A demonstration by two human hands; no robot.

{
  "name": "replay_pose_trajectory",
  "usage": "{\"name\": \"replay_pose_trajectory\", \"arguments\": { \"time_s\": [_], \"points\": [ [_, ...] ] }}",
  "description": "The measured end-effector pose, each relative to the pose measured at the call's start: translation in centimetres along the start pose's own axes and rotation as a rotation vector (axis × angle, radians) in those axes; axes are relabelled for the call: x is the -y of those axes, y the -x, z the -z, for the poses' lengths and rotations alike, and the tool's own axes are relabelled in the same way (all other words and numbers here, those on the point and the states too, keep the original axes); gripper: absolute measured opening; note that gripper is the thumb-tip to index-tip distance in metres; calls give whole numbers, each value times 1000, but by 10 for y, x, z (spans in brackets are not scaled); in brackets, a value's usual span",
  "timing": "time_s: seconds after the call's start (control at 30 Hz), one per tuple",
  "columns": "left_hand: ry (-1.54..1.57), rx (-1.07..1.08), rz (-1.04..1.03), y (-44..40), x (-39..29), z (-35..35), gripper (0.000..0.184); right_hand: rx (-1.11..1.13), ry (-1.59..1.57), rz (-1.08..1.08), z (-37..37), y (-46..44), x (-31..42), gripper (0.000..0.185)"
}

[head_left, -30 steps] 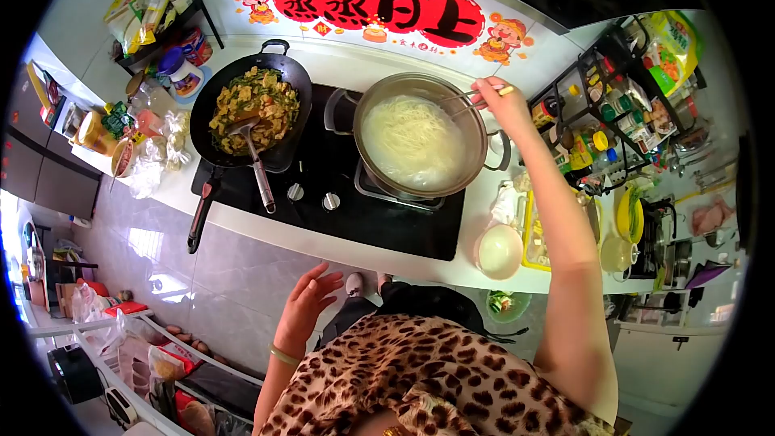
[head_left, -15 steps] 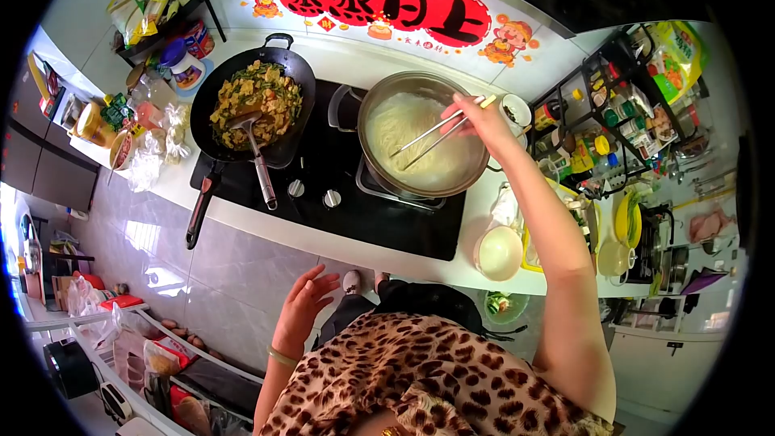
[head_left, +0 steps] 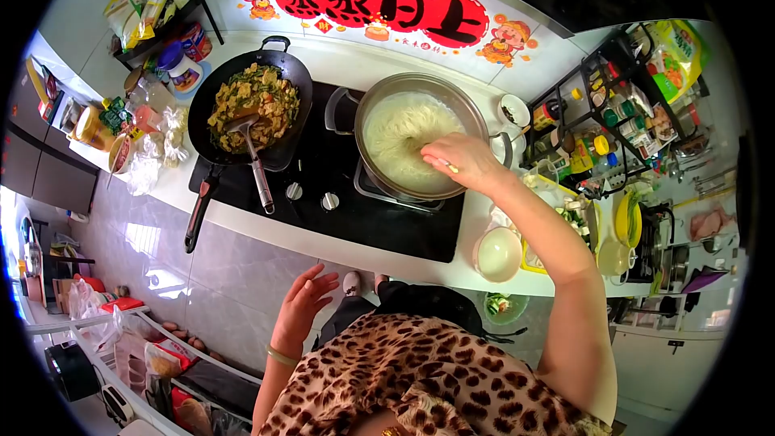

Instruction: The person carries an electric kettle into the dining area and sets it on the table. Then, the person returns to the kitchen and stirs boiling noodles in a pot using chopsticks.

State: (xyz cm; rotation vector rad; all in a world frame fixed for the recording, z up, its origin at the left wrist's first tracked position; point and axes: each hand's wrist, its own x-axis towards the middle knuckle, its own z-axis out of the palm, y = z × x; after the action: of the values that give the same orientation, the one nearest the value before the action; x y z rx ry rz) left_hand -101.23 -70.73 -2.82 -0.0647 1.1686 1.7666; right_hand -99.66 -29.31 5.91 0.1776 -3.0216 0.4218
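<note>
A white desk (head_left: 347, 66) carries a black stove (head_left: 321, 163). On the stove's left sits a wok (head_left: 305, 97) of cooked food; on its right, a steel pot (head_left: 475, 125) of pale noodles (head_left: 401, 123) in cloudy liquid. A light bowl (head_left: 499, 254) stands near the desk's front edge. The left hand (head_left: 308, 299) hangs in front of the desk, fingers loosely curled, holding nothing. The right hand (head_left: 464, 160), over the pot, is closed around chopsticks (head_left: 449, 166), mostly hidden. A spatula (head_left: 257, 168) leans in the wok.
</note>
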Motion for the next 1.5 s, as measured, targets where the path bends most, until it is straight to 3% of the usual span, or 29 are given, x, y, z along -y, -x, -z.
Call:
{"name": "replay_pose_trajectory", "arguments": {
  "time_s": [0.13,0.23,0.33,0.37,0.43,0.53,0.67,0.77,0.93,1.03,1.17,1.3,1.37,1.5],
  "points": [
    [-2,3,-3,0,0,-1,47,7,74,-83,10,8,-8,17],
    [4,-15,-3,0,1,-1,47,-147,16,-120,20,23,-14,17],
    [13,-27,2,1,3,1,46,-322,-633,-611,45,29,-20,23],
    [12,-28,4,2,3,2,46,-452,-738,-550,54,29,-27,32],
    [15,-20,3,2,5,4,46,-517,-699,-642,73,26,-35,31],
    [7,-9,-1,3,4,2,45,-533,-675,-719,53,15,-69,34],
    [-3,-16,-10,7,2,0,45,-542,-914,-851,15,-8,-88,38],
    [-4,-27,-9,11,1,-1,45,-538,-1153,-830,-3,-20,-76,39],
    [13,-47,-13,18,5,3,45,-312,-1110,-685,16,-20,-18,38],
    [33,-56,-20,20,7,4,45,-205,-947,-682,44,-10,-23,37],
    [23,-46,-10,20,9,4,45,-490,-911,-619,42,-22,-48,35],
    [3,-25,-10,18,6,0,45,-417,-817,-581,7,-46,-39,34],
    [10,-25,-16,17,5,0,44,-325,-979,-590,-5,-46,-35,33],
    [5,-33,-12,15,4,3,45,-113,-1014,-668,17,-17,-23,31]
  ]
}}
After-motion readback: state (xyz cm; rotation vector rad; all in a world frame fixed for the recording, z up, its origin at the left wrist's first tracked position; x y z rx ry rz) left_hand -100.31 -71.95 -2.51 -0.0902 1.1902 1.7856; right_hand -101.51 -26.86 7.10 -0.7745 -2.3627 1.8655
